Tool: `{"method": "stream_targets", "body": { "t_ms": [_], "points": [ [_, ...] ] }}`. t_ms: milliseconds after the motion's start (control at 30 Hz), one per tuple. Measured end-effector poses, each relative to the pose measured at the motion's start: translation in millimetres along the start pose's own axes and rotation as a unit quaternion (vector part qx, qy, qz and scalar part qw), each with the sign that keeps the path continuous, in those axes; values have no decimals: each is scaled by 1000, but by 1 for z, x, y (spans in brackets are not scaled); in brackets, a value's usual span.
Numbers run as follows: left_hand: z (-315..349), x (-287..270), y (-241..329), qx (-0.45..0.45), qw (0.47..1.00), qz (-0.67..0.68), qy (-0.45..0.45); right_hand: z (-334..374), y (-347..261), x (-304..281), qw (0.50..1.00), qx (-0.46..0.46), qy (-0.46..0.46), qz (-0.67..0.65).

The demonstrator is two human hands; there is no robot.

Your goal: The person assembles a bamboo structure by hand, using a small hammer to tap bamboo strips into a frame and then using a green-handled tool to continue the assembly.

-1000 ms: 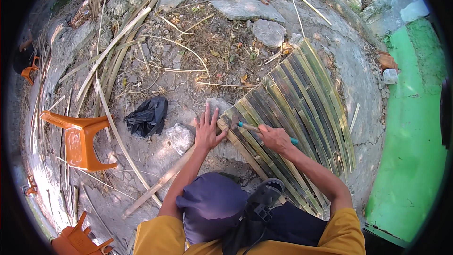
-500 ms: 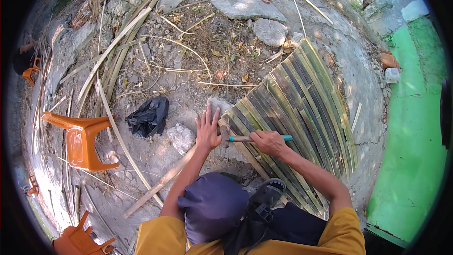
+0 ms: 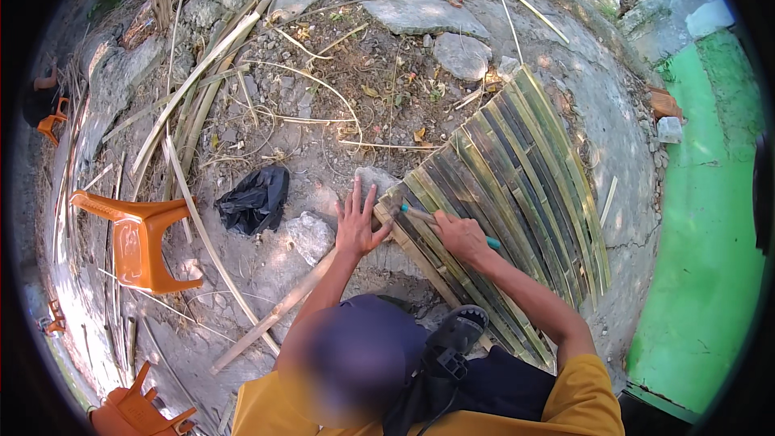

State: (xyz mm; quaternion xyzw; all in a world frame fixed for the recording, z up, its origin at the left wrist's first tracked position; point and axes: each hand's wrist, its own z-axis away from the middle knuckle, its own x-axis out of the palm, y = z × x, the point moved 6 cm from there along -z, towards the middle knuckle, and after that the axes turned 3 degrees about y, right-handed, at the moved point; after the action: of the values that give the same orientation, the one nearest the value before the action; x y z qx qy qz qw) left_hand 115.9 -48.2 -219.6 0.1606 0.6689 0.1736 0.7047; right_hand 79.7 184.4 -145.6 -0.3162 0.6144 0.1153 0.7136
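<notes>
My right hand (image 3: 460, 237) is wrapped round the handle of a hammer (image 3: 418, 214), which has a dark head and teal bands. The hammer head is at the upper left end of a panel of split bamboo slats (image 3: 517, 186), laid side by side and fanning out to the right. My left hand (image 3: 355, 226) lies flat with its fingers spread, holding nothing. Its thumb is at the panel's left edge, by a pale wooden strip (image 3: 424, 262). Whether the hammer touches the slats, I cannot tell.
A black plastic bag (image 3: 253, 199) and a pale rock (image 3: 310, 237) lie left of my hands. Beyond the bag is an overturned orange plastic chair (image 3: 141, 250). Long bamboo strips (image 3: 194, 97) lie at the upper left. A sandal (image 3: 458, 329) sits against the panel's lower edge.
The hammer head has moved a little up and to the right, from beside my left thumb onto the panel's corner. The handle now tilts down to the right. My left hand stays in place.
</notes>
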Motion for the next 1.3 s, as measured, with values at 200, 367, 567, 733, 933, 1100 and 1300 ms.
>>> {"method": "stream_targets", "body": {
  "t_ms": [200,367,567,733,933,1100,1300],
  "points": [
    [1,0,-2,-6,1000,1,2,2,-18,-3,993,23,3,-115],
    [1,-3,-2,-7,1000,-2,-8,5,-16,-12,997,-25,18,-74],
    [0,1,0,-13,1000,-5,-9,3,7,1,999,-19,-26,14],
    [-1,-1,1,-17,999,-6,-28,6,-8,-10,995,-97,14,-29],
    [0,2,-1,-13,1000,-6,-15,14,19,8,997,52,-43,-33],
    [0,-1,0,-15,1000,-18,-13,13,17,-4,987,95,19,-126],
    [7,-5,-1,33,997,6,71,13,30,-14,986,117,30,-115]
  ]
}}
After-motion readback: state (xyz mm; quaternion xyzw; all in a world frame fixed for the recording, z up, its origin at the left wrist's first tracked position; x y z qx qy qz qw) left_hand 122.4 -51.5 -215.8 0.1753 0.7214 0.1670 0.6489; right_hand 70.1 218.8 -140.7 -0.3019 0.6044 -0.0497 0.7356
